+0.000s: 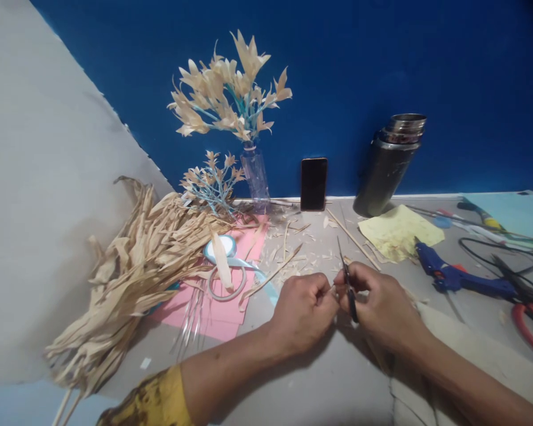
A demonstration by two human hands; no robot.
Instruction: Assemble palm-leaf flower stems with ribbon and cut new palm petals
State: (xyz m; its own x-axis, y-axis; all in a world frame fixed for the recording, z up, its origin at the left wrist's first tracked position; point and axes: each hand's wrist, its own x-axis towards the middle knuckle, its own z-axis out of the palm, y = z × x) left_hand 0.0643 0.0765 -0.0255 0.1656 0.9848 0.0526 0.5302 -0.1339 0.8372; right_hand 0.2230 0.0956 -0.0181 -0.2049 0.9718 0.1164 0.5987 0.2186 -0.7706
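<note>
My left hand [305, 307] is closed in a pinch near the table's middle, its fingertips almost meeting those of my right hand. Whatever lies in the pinch is mostly hidden; only a small pale bit shows between the hands. My right hand [379, 305] is wrapped round a pair of small scissors [347, 275] with dark handles, the thin blades pointing up and away from me. Beyond both hands, pale husk scraps [299, 251] are scattered on the table. A narrow dried strip [275, 269] lies just past my left hand.
Dried corn husks [137, 266] are heaped at left beside pink paper [222, 307] and ribbon rolls [226, 284]. Husk flowers stand in a clear bottle [255, 177]. A phone [314, 184] and flask [388, 168] lean back. Right are yellow paper [400, 231], a glue gun [462, 275], red-handled pliers [530, 331].
</note>
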